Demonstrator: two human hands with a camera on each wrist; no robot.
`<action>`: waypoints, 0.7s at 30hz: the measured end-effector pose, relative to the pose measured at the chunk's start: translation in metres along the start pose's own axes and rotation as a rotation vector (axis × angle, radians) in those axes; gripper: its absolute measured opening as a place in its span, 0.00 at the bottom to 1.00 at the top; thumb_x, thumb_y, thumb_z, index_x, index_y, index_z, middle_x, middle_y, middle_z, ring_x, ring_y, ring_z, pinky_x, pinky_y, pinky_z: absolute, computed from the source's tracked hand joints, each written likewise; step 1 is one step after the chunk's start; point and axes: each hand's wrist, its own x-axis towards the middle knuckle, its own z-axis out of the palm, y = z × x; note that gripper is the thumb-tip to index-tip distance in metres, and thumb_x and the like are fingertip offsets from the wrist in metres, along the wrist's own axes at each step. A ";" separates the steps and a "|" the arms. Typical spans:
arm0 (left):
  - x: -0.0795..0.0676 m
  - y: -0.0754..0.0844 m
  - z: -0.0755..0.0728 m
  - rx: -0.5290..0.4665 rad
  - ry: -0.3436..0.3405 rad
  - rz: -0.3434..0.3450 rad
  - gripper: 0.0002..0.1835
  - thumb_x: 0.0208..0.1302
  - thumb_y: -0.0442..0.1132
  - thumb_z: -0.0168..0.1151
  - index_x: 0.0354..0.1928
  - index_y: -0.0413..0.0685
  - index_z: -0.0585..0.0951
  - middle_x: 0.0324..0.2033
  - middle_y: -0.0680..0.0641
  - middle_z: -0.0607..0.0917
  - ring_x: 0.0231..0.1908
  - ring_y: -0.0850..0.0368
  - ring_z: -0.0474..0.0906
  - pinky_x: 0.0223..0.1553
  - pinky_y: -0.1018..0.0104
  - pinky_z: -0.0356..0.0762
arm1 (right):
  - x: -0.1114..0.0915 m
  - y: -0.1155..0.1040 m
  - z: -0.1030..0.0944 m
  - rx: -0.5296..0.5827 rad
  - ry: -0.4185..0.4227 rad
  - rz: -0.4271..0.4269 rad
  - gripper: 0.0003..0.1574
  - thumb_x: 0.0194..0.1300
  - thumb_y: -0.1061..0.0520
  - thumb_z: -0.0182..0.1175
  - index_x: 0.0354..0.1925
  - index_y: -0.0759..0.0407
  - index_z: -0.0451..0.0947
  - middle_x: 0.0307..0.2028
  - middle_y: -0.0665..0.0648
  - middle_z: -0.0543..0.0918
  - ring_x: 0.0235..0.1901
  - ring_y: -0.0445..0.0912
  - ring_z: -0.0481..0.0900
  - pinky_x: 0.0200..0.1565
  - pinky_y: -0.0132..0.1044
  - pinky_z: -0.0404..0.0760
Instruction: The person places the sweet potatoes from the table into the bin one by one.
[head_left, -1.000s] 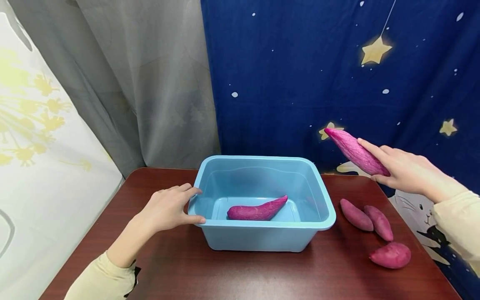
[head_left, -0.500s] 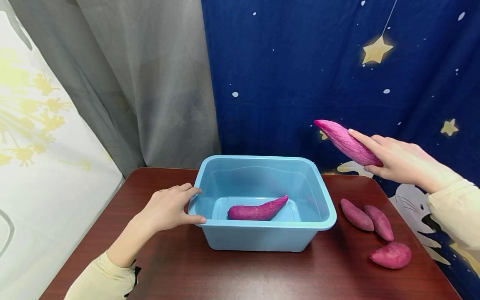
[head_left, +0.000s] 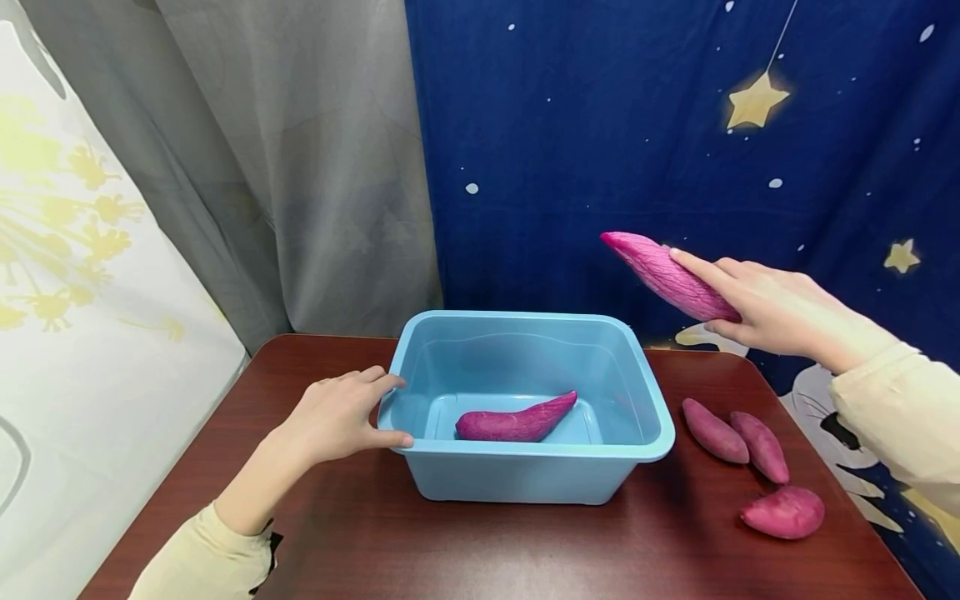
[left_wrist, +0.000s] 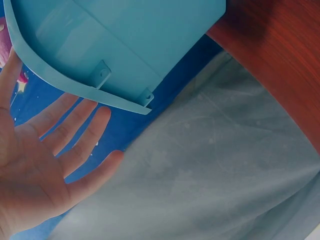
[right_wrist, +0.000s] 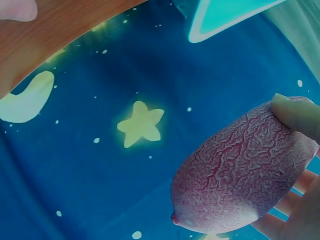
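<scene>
High over the right side of the table, my right hand grips a large purple sweet potato between thumb and fingers. Its wrinkled skin and blunt end fill much of the right wrist view, where the thumb lies across it. Below and to the left stands a light blue plastic basin with another long, curved sweet potato on its floor. My left hand rests at the basin's left rim, thumb on the front corner. In the left wrist view, the left hand's fingers are spread and fairly straight, tips at the rim.
Three smaller sweet potatoes lie on the brown table right of the basin: two side by side and one nearer the front. Behind hang a grey curtain and a blue star-patterned curtain.
My right hand has carried its sweet potato leftward and slightly upward, closer to the basin. The left hand and the things on the table have stayed put.
</scene>
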 end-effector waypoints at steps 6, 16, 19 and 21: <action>0.000 0.000 0.000 0.000 0.005 0.006 0.35 0.38 0.66 0.63 0.45 0.49 0.77 0.28 0.55 0.73 0.24 0.63 0.69 0.20 0.68 0.65 | 0.007 -0.005 -0.002 0.007 0.009 -0.024 0.57 0.44 0.58 0.68 0.67 0.47 0.46 0.36 0.57 0.74 0.30 0.48 0.72 0.29 0.46 0.75; 0.000 0.000 -0.001 -0.001 0.001 0.005 0.35 0.38 0.66 0.63 0.45 0.49 0.76 0.28 0.55 0.73 0.24 0.63 0.69 0.20 0.67 0.65 | 0.020 -0.014 -0.003 -0.004 0.029 -0.071 0.56 0.44 0.58 0.67 0.67 0.49 0.48 0.38 0.58 0.74 0.33 0.50 0.72 0.31 0.47 0.75; 0.000 0.000 -0.001 -0.001 0.000 0.006 0.35 0.38 0.66 0.63 0.45 0.49 0.76 0.28 0.55 0.73 0.24 0.63 0.69 0.19 0.68 0.65 | 0.023 -0.017 -0.004 -0.007 0.030 -0.080 0.56 0.45 0.58 0.68 0.66 0.48 0.48 0.36 0.57 0.74 0.32 0.49 0.71 0.30 0.46 0.74; 0.000 0.000 -0.001 -0.002 0.000 0.007 0.35 0.38 0.66 0.63 0.45 0.49 0.76 0.28 0.54 0.74 0.24 0.63 0.69 0.19 0.68 0.65 | 0.026 -0.018 -0.005 -0.011 0.029 -0.087 0.56 0.44 0.58 0.68 0.67 0.48 0.48 0.35 0.57 0.74 0.32 0.49 0.71 0.30 0.46 0.74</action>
